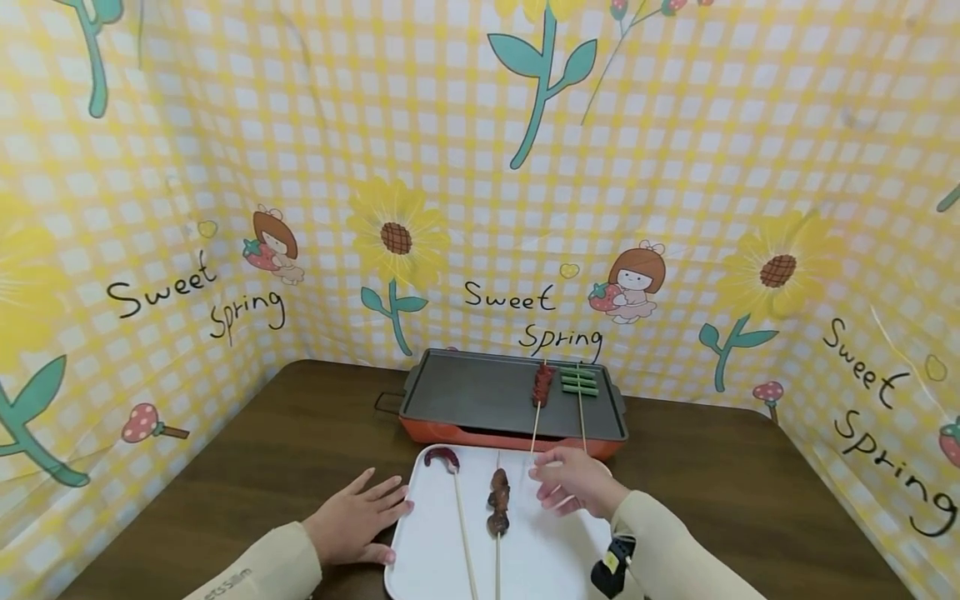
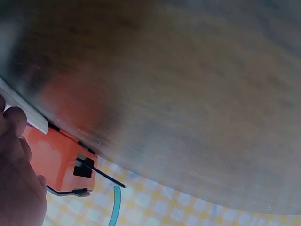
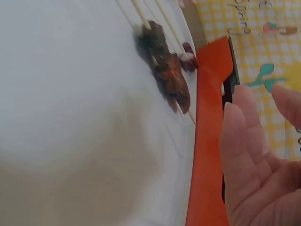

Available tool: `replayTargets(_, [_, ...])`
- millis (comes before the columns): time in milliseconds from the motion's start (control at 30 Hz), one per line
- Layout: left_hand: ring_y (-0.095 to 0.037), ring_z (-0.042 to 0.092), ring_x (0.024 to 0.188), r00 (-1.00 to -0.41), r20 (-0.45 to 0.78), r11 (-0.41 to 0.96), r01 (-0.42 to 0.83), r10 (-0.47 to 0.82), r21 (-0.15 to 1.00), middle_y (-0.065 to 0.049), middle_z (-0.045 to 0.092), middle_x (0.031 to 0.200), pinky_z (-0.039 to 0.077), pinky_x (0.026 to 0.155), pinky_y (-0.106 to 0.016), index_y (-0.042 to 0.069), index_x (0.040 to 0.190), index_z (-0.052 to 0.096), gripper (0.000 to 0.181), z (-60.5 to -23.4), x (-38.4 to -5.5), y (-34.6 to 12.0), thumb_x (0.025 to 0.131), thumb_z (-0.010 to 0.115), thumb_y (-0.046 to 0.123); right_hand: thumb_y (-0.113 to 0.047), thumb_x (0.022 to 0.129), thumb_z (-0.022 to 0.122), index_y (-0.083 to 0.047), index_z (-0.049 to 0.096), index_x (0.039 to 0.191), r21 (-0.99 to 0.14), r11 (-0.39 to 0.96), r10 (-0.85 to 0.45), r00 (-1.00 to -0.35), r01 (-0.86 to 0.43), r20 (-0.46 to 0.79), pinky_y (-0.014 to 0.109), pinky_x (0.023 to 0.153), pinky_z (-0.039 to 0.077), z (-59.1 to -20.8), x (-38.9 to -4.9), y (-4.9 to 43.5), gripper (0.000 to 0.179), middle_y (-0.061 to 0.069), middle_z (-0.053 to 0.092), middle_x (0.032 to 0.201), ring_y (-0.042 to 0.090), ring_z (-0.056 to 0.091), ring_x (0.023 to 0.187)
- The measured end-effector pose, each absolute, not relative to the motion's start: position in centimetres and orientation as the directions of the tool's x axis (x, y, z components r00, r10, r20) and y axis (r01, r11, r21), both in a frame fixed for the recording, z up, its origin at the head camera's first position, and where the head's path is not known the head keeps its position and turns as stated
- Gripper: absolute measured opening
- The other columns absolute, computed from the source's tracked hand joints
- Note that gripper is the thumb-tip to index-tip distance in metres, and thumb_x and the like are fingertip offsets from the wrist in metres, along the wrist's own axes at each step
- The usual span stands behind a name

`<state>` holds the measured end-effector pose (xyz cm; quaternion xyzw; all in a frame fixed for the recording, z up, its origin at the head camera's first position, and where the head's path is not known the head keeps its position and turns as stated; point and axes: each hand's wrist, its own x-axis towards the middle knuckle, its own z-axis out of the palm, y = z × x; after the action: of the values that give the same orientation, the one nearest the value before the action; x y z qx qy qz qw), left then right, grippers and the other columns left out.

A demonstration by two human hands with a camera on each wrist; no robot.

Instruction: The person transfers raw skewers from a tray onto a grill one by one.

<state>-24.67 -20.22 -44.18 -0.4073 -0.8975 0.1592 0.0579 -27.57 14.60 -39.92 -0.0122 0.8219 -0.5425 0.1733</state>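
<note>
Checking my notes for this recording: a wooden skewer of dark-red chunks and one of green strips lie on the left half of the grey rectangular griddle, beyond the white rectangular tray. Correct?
The side is wrong: the head view shows the dark-red skewer and the green skewer on the right half of the griddle, beyond the tray.

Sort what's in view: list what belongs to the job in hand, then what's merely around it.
Likely part of the job: griddle; red skewer and green skewer on it; white tray; brown skewer and curled skewer on it; left hand; right hand.

Likely just surroundings: patterned cloth; brown table; black wristband.
</note>
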Motion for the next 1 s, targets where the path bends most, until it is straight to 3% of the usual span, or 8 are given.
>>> replayTargets(233, [-0.023, 0.043, 0.136, -0.663, -0.013, 0.618, 0.705, 0.749, -0.349, -0.004, 0.053, 0.143, 0.036, 0.106, -0.051, 0.017, 0.139, 0.056, 0.076, -44.2, -24.7, -20.3, 0.091, 0.031, 0.070, -0.014, 0.087, 0.068, 0.000, 0.064, 0.100, -0.879, 0.469, -0.291, -0.924, 0.088, -0.248, 0.028, 0.048, 0.052, -40.8, -24.1, 15.1, 0.019, 0.005, 0.066, 0.065, 0.011, 0.061, 0.052])
replayTargets(400, [-0.023, 0.044, 0.136, -0.650, -0.001, 0.607, 0.711, 0.760, -0.355, -0.004, 0.054, 0.141, 0.037, 0.105, -0.051, 0.017, 0.138, 0.056, 0.075, -44.1, -24.8, -20.2, 0.091, 0.032, 0.069, -0.012, 0.083, 0.071, -0.007, 0.067, 0.081, -0.856, 0.516, -0.440, -0.869, -0.037, -0.227, 0.020, 0.042, 0.045, -41.6, -21.3, 15.3, 0.007, 0.004, 0.065, 0.060, 0.006, 0.056, 0.047])
replayTargets(500, [-0.023, 0.043, 0.136, -0.646, -0.007, 0.598, 0.711, 0.763, -0.369, -0.003, 0.054, 0.141, 0.036, 0.106, -0.051, 0.017, 0.138, 0.057, 0.074, -44.0, -24.9, -20.0, 0.091, 0.032, 0.069, -0.009, 0.080, 0.071, -0.003, 0.070, 0.076, -0.849, 0.515, -0.524, -0.827, -0.116, -0.205, 0.019, 0.049, 0.044, -42.1, -20.1, 15.3, 0.008, 0.006, 0.066, 0.062, 0.002, 0.053, 0.053])
replayTargets(667, [-0.022, 0.043, 0.136, -0.650, -0.018, 0.594, 0.705, 0.760, -0.387, -0.002, 0.054, 0.141, 0.036, 0.106, -0.050, 0.019, 0.138, 0.057, 0.075, -43.8, -25.0, -19.7, 0.091, 0.031, 0.071, -0.010, 0.080, 0.067, 0.004, 0.073, 0.078, -0.847, 0.524, -0.560, -0.783, -0.084, -0.269, 0.024, 0.064, 0.048, -42.8, -18.9, 15.1, 0.015, 0.005, 0.068, 0.070, 0.006, 0.055, 0.066])
replayTargets(867, [-0.022, 0.043, 0.136, -0.662, -0.024, 0.609, 0.702, 0.749, -0.370, -0.002, 0.055, 0.141, 0.035, 0.106, -0.052, 0.019, 0.137, 0.058, 0.076, -43.7, -25.0, -19.5, 0.089, 0.032, 0.072, -0.013, 0.082, 0.063, 0.012, 0.072, 0.081, -0.857, 0.515, -0.546, -0.763, 0.022, -0.347, 0.019, 0.057, 0.045, -44.0, -18.6, 14.3, 0.026, -0.004, 0.059, 0.059, 0.003, 0.046, 0.053])
replayTargets(1000, [-0.022, 0.043, 0.137, -0.671, -0.039, 0.613, 0.698, 0.741, -0.369, -0.001, 0.054, 0.141, 0.034, 0.107, -0.052, 0.020, 0.138, 0.057, 0.077, -43.4, -25.0, -19.4, 0.089, 0.031, 0.073, -0.014, 0.081, 0.065, 0.012, 0.070, 0.075, -0.851, 0.524, -0.580, -0.745, -0.032, -0.329, 0.017, 0.049, 0.037, -44.4, -18.6, 14.0, 0.027, -0.010, 0.051, 0.054, 0.003, 0.039, 0.048])
